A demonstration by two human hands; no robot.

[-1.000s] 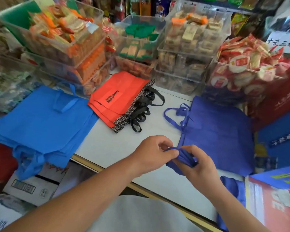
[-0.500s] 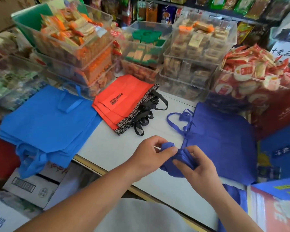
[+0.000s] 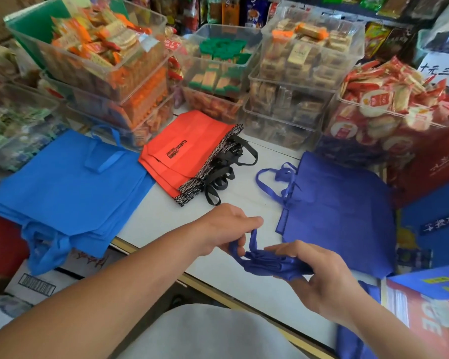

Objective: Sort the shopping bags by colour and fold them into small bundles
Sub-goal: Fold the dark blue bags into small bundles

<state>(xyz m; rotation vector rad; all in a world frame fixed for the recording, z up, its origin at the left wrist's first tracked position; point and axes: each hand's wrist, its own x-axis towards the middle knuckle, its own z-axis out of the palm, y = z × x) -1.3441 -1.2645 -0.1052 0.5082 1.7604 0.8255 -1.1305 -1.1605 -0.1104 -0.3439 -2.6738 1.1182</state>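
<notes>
Just above the white tabletop (image 3: pixel 244 195), a person's right hand (image 3: pixel 319 275) clasped a half-rolled bundle of dark-blue fabric shopping bag (image 3: pixel 267 264) while the left hand (image 3: pixel 226 229) pinched its handle strap (image 3: pixel 253 238), apparently to bind the bundle. Sky-blue fabric bags (image 3: pixel 70 182), orange fabric bags with black handles (image 3: pixel 189 151) and flat dark-blue fabric bags (image 3: pixel 340 206) lay in separate piles, evidently sorted by colour, before clear plastic tubs of packaged snacks (image 3: pixel 309 60) in a crowded shop.

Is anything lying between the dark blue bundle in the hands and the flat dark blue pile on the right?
Nothing visible. The left hand and right hand hold the folded dark blue fabric bundle beside the flat stack of dark blue fabric bags; only bare white tabletop lies between.
</notes>
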